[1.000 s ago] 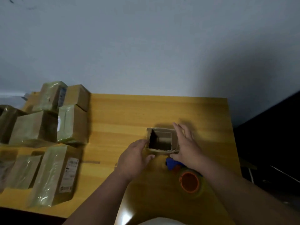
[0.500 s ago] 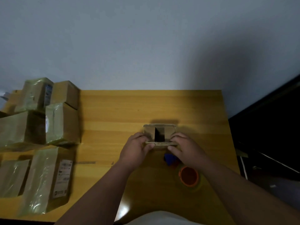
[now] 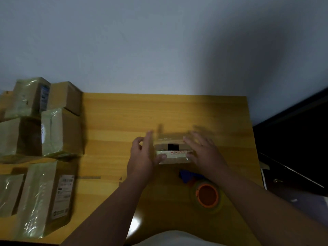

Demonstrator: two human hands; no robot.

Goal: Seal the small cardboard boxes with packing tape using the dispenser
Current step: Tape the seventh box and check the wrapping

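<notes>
beside the small box, open left hand, open right hand, tape dispenser near

A single head-worn camera looks forward and steeply down onto the wooden counter from above its near edge, close enough that both forearms fill the lower frame. It faces the far edge, where the wall rises. The wide lens bends the counter's side edges.
</notes>
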